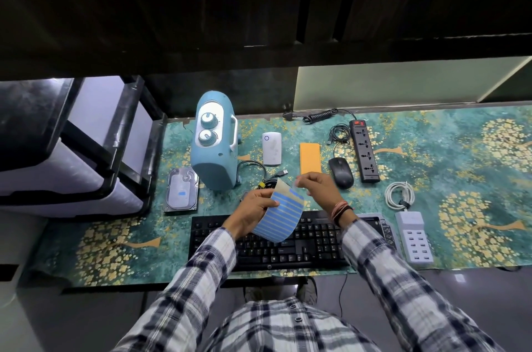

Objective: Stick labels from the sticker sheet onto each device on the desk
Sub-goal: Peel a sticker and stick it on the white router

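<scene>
While our left hand [253,207] grips the sticker sheet [280,213] above the keyboard [313,239] at the desk's near edge, our right hand [316,189] pinches a label off its top corner — next it needs a device; the hard drive [182,190] already carries one.

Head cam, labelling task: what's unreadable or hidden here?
- Peeled label: the right hand pinches at the top edge of the blue striped sticker sheet; the label is too small and blurred to confirm.
- Black keyboard: its middle is covered by the sheet and both forearms.
- Grey flat device: mostly behind the right sleeve.
- Sheet's left edge: hidden under the left hand.
</scene>
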